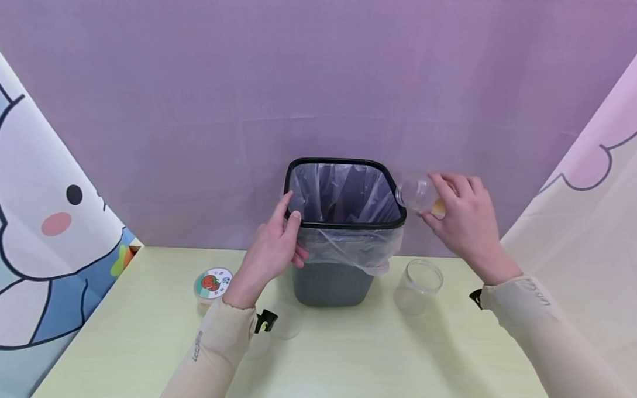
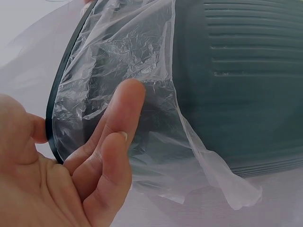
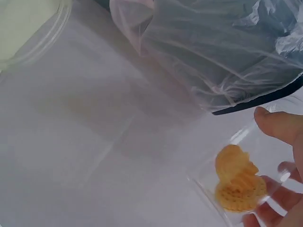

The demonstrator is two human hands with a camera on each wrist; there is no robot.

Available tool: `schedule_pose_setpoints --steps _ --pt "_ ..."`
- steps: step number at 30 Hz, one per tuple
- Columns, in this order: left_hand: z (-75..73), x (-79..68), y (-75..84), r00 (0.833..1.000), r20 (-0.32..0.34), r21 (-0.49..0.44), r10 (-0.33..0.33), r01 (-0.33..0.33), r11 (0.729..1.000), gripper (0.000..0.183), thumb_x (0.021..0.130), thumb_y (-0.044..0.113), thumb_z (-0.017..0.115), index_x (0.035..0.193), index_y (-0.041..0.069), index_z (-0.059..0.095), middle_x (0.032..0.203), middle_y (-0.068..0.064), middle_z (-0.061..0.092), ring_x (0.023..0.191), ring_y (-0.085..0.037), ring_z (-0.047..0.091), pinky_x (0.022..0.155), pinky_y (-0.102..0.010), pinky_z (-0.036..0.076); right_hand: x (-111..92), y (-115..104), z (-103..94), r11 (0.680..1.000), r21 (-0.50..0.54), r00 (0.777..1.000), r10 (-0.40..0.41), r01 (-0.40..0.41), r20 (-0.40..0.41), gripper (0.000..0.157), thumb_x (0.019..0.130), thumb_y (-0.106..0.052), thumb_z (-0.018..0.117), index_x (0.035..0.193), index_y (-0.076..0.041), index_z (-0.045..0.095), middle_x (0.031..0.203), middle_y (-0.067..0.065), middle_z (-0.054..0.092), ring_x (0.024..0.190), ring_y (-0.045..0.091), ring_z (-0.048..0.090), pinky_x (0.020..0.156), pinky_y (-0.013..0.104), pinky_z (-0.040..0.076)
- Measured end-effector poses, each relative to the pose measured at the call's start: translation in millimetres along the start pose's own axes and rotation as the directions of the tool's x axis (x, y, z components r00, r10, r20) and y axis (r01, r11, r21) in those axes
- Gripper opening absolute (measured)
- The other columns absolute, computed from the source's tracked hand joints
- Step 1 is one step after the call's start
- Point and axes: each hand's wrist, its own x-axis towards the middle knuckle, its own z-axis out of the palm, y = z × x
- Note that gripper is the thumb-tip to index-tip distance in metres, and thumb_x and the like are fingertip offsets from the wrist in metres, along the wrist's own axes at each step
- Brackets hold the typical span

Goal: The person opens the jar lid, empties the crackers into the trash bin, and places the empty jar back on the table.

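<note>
A dark grey trash bin (image 1: 332,284) with a black rim stands upright on the table, lined with a clear plastic bag (image 1: 348,247). My left hand (image 1: 272,244) grips the bin's rim at its near left corner; in the left wrist view its fingers lie outside against the bag. With my right hand (image 1: 467,219) I hold a clear plastic jar (image 1: 416,193) tipped on its side, its open mouth at the bin's right rim. Round yellow biscuits (image 3: 239,179) lie in the bottom of that jar, away from the mouth.
Right of the bin, another clear jar (image 1: 419,290) stands open on the pale yellow table (image 1: 386,365). A tub with a printed lid (image 1: 214,283) sits left of my left wrist. Clear round discs (image 1: 288,322) lie near it. A purple cloth (image 1: 248,103) hangs behind.
</note>
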Motion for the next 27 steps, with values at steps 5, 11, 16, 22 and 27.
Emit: schedule_pose_setpoints --steps 5,11,16,22,27 --pt "-0.2 -0.5 -0.1 1.0 -0.001 0.001 -0.011 0.011 1.0 0.056 0.107 0.049 0.031 0.158 0.042 0.009 0.067 -0.003 0.07 0.052 -0.019 0.067 0.08 -0.044 0.052 10.0 -3.9 -4.4 0.986 -0.047 0.984 -0.166 0.162 -0.072 0.071 0.066 0.001 0.086 0.131 -0.007 0.062 0.124 0.021 0.059 0.109 0.046 0.049 0.084 0.061 0.038" --pt "0.3 -0.1 0.3 1.0 0.0 -0.004 -0.01 0.01 1.0 0.056 0.107 0.048 0.032 0.158 0.042 0.01 0.067 -0.003 0.07 0.052 -0.02 0.067 0.082 -0.045 0.052 23.1 -14.5 -6.3 0.935 -0.103 0.93 -0.349 0.338 -0.116 0.054 0.082 0.013 0.057 0.13 -0.011 0.064 0.131 0.021 0.057 0.12 0.045 0.048 0.098 0.067 0.03" --pt "0.7 0.5 0.8 1.0 0.002 -0.013 -0.008 0.008 1.0 0.057 0.107 0.048 0.032 0.159 0.04 0.01 0.067 -0.003 0.07 0.052 -0.02 0.067 0.083 -0.046 0.051 26.4 -19.9 -7.5 0.898 -0.156 0.906 -0.421 0.41 -0.044 0.063 0.082 0.017 0.047 0.136 -0.012 0.06 0.139 0.021 0.052 0.127 0.044 0.044 0.104 0.068 0.027" --pt "0.8 0.7 -0.2 1.0 0.004 -0.015 -0.005 0.005 1.0 0.057 0.107 0.048 0.032 0.158 0.041 0.011 0.067 -0.004 0.07 0.052 -0.02 0.067 0.084 -0.046 0.051 27.1 -23.0 -9.4 0.876 -0.189 0.894 -0.446 0.443 0.03 0.065 0.083 0.016 0.054 0.141 -0.013 0.055 0.147 0.017 0.046 0.131 0.041 0.041 0.108 0.065 0.023" --pt "0.8 1.1 -0.8 1.0 0.005 -0.013 -0.001 0.001 1.0 0.057 0.106 0.049 0.032 0.158 0.041 0.01 0.067 -0.003 0.069 0.052 -0.02 0.067 0.083 -0.046 0.052 27.8 -25.9 -9.4 0.864 -0.2 0.885 -0.462 0.462 0.053 0.068 0.083 0.017 0.057 0.143 -0.014 0.054 0.149 0.017 0.045 0.133 0.04 0.04 0.109 0.067 0.02"
